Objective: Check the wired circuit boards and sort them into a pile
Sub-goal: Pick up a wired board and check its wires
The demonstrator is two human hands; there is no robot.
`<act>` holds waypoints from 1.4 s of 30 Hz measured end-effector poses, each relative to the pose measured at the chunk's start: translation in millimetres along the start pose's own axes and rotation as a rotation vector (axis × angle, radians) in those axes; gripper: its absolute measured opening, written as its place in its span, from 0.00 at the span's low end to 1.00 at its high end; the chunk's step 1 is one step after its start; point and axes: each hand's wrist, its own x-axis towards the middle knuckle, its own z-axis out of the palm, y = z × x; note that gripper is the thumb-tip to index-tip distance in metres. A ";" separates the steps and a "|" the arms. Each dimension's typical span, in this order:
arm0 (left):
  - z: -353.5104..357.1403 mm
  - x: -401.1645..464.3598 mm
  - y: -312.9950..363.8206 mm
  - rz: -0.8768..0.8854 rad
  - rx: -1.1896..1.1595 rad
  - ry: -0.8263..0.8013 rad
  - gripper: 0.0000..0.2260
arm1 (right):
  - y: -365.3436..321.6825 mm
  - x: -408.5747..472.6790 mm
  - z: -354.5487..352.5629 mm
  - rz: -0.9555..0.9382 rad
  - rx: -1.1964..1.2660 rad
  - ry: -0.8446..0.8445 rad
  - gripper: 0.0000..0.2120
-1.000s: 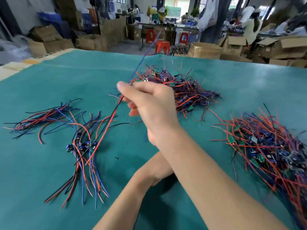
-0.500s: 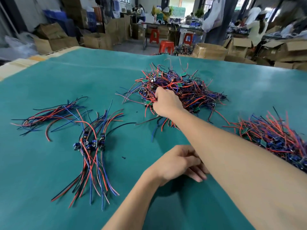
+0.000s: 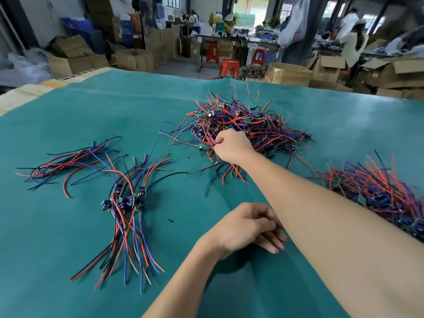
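From the head camera I see my right hand (image 3: 231, 145) reached far over the table (image 3: 68, 226), which is covered with a teal cloth. Its grip is closed: thumb and fingers pinch some red wires at the near-left side of the big tangled heap (image 3: 247, 127). This heap of wired circuit boards lies toward the far edge of the table, about in the middle of its width.

My left hand (image 3: 247, 228) rests on the cloth near the front edge, under my right forearm. Its grip holds nothing; the fingers are loosely curled and relaxed.

On the left part of the table lies the sorted pile (image 3: 126, 210), with the small boards gathered together and the red, blue and black wires spread toward me and away from me. Further left, near the left edge, lies a bundle of loose wires (image 3: 66, 164); I cannot tell if boards are on them. At the right edge lies another heap of boards (image 3: 385, 191), partly hidden by my right arm.

Behind the table stand cardboard boxes (image 3: 291, 74) and red stools (image 3: 229, 66).
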 end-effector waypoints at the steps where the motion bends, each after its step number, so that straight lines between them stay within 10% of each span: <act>1: 0.0 -0.3 0.4 -0.003 -0.011 -0.003 0.10 | 1.6 -2.1 -2.3 -0.008 0.020 0.021 0.12; 20: -6.4 11.4 1.8 0.057 -0.569 0.382 0.13 | 87.2 -156.2 -47.2 0.026 1.092 0.116 0.06; 25: -5.8 11.3 0.7 0.049 -0.539 0.395 0.10 | 102.5 -188.8 -36.4 -0.089 1.032 -0.178 0.07; 42: -5.7 7.9 -7.0 0.044 -0.247 0.331 0.07 | 83.7 -199.8 -20.0 -0.356 0.766 -0.354 0.12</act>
